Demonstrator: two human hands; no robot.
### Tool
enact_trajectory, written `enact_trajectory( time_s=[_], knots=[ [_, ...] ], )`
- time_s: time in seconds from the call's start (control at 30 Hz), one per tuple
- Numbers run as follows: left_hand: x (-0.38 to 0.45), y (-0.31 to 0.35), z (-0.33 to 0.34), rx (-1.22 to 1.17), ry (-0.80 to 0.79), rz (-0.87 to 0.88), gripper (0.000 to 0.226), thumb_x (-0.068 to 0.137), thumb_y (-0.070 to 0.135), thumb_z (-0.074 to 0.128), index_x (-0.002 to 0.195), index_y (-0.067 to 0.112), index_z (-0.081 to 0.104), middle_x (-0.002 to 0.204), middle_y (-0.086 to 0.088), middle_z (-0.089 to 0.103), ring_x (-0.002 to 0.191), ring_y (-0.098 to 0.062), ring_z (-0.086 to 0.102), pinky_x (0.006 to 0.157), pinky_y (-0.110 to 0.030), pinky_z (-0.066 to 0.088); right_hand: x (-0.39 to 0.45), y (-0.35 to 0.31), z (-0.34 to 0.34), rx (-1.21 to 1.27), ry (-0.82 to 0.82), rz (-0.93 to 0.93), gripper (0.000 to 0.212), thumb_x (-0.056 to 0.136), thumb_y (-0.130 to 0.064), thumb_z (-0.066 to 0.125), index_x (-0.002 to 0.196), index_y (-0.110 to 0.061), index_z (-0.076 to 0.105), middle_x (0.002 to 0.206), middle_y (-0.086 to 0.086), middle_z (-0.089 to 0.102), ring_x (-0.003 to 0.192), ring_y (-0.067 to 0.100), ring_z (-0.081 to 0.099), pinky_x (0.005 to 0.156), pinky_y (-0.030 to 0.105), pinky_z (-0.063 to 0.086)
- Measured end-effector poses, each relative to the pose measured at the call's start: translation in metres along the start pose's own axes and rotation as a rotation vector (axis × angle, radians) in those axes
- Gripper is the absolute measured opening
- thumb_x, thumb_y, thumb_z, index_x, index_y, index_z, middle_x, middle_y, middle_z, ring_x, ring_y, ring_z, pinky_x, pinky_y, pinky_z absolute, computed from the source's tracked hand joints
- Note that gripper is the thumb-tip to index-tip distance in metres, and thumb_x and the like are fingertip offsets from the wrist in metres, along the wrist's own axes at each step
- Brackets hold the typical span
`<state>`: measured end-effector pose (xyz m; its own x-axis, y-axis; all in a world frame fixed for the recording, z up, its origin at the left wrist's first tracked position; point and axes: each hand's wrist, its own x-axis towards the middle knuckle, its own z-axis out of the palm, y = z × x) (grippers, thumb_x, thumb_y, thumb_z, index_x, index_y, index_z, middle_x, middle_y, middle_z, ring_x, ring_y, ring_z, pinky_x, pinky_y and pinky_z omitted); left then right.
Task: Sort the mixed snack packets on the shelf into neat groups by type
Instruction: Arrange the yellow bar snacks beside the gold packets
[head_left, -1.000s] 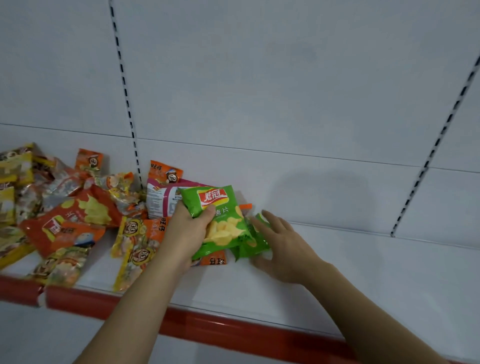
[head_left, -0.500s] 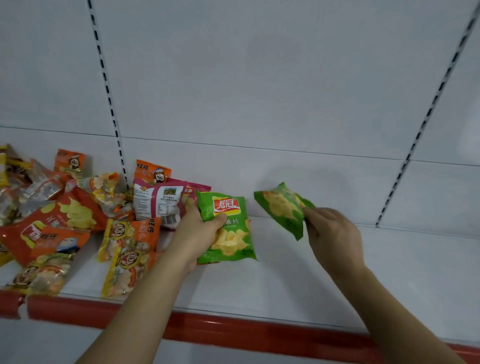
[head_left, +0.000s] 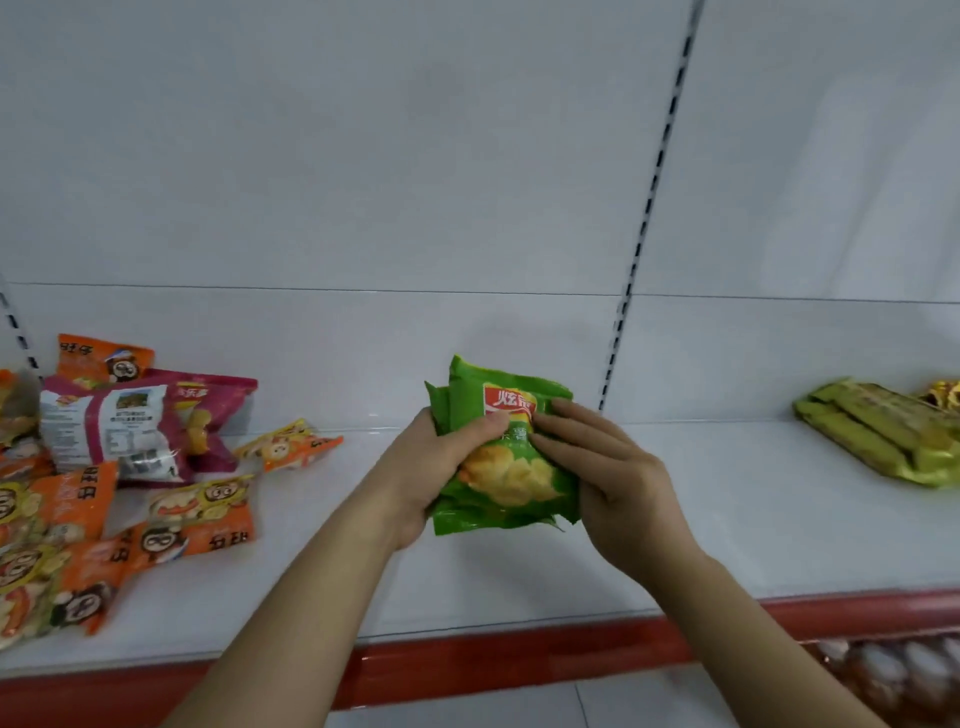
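While the green chip packets (head_left: 498, 452) are held stacked above the shelf (head_left: 701, 519), the left hand (head_left: 431, 467) is curled round their left edge and the right hand (head_left: 597, 467) pinches the right. Edges should be squared before the stack is set down well apart from the orange packets (head_left: 192, 525).

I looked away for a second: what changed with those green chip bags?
The right hand brought its green chip packet onto the left hand's; both now grip one stack of green chip packets above the white shelf. The orange snack packets stayed put.
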<state>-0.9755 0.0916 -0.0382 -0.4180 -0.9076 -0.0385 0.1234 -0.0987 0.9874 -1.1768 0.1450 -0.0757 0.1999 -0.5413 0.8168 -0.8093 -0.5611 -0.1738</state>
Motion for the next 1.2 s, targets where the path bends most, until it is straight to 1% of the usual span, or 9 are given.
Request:
enact_trajectory(
  time_s=[0.1, 0.17, 0.27, 0.4, 0.5, 0.7, 0.9, 1.03, 1.2],
  knots=[
    [0.015, -0.012, 0.051, 0.058, 0.071, 0.056, 0.033, 0.088, 0.024, 0.079, 0.118, 0.024, 0.065, 0.105, -0.002, 0.080, 0.097, -0.024, 0.077, 0.088, -0.047, 0.063, -0.014, 0.017, -0.041, 0.196, 0.048, 0.439, 0.046, 0.097, -0.001, 0.041, 0.130, -0.023, 0.066, 0.137, -0.010, 0.061, 0.133, 0.006, 0.050, 0.107, 0.024, 0.045],
    [0.024, -0.019, 0.091, 0.064, 0.029, 0.074, 0.033, 0.087, 0.026, 0.080, 0.116, 0.027, 0.064, 0.105, 0.001, 0.080, 0.097, -0.022, 0.077, 0.087, -0.046, 0.063, -0.025, 0.034, -0.071, 0.409, 0.001, 0.690, 0.040, 0.101, -0.019, 0.049, 0.135, -0.039, 0.057, 0.134, -0.009, 0.062, 0.123, 0.006, 0.058, 0.094, 0.023, 0.054],
    [0.044, -0.032, 0.159, 0.073, 0.024, 0.096, 0.037, 0.088, 0.031, 0.079, 0.120, 0.025, 0.063, 0.108, 0.002, 0.079, 0.099, -0.021, 0.077, 0.090, -0.045, 0.062, -0.047, 0.072, -0.112, 0.447, -0.075, 0.829, 0.051, 0.095, -0.048, 0.059, 0.143, -0.050, 0.042, 0.129, -0.006, 0.065, 0.105, 0.009, 0.069, 0.085, 0.034, 0.060],
    [0.076, -0.053, 0.249, 0.121, 0.032, 0.051, 0.046, 0.088, 0.055, 0.074, 0.126, 0.031, 0.061, 0.113, 0.005, 0.077, 0.101, -0.019, 0.076, 0.094, -0.047, 0.060, -0.072, 0.130, -0.168, 0.448, -0.031, 0.896, 0.060, 0.092, -0.043, 0.067, 0.146, -0.047, 0.041, 0.116, -0.020, 0.068, 0.101, 0.004, 0.069, 0.089, 0.040, 0.059],
    [0.097, -0.063, 0.294, 0.452, 0.140, 0.091, 0.055, 0.085, 0.074, 0.061, 0.120, 0.031, 0.065, 0.107, 0.007, 0.074, 0.098, -0.016, 0.072, 0.091, -0.039, 0.059, -0.080, 0.163, -0.196, 0.369, -0.045, 0.903, 0.062, 0.095, -0.033, 0.066, 0.149, -0.041, 0.038, 0.115, -0.023, 0.065, 0.102, 0.000, 0.067, 0.087, 0.031, 0.059],
    [0.136, -0.068, 0.318, 0.540, 0.351, 0.070, 0.073, 0.091, 0.059, 0.067, 0.141, 0.017, 0.037, 0.120, -0.008, 0.068, 0.102, -0.027, 0.069, 0.092, -0.043, 0.058, -0.067, 0.209, -0.191, 0.169, -0.120, 0.907, 0.067, 0.096, -0.032, 0.063, 0.155, -0.031, 0.031, 0.131, -0.005, 0.062, 0.117, 0.012, 0.059, 0.094, 0.028, 0.050],
    [0.178, -0.075, 0.306, 0.812, 0.147, -0.009, 0.060, 0.094, 0.054, 0.064, 0.137, 0.018, 0.045, 0.125, -0.001, 0.065, 0.113, -0.026, 0.065, 0.096, -0.043, 0.054, -0.047, 0.254, -0.153, 0.042, -0.196, 0.918, 0.065, 0.097, -0.033, 0.060, 0.154, -0.026, 0.031, 0.135, 0.007, 0.057, 0.123, 0.023, 0.055, 0.100, 0.034, 0.046],
    [0.195, -0.078, 0.301, 1.046, 0.140, 0.027, 0.058, 0.094, 0.065, 0.055, 0.129, 0.019, 0.050, 0.123, -0.004, 0.068, 0.110, -0.028, 0.065, 0.089, -0.038, 0.053, -0.043, 0.277, -0.138, -0.076, -0.404, 0.883, 0.061, 0.104, -0.039, 0.045, 0.158, -0.021, 0.024, 0.145, 0.015, 0.047, 0.129, 0.031, 0.048, 0.103, 0.037, 0.041],
    [0.204, -0.075, 0.295, 0.961, 0.087, -0.026, 0.073, 0.087, 0.068, 0.063, 0.139, 0.019, 0.045, 0.134, -0.002, 0.065, 0.119, -0.026, 0.063, 0.098, -0.039, 0.052, -0.048, 0.282, -0.140, -0.258, -0.683, 0.710, 0.063, 0.103, -0.041, 0.009, 0.146, -0.011, 0.042, 0.163, 0.021, 0.018, 0.139, 0.042, 0.032, 0.111, 0.048, 0.034]
  ],
)
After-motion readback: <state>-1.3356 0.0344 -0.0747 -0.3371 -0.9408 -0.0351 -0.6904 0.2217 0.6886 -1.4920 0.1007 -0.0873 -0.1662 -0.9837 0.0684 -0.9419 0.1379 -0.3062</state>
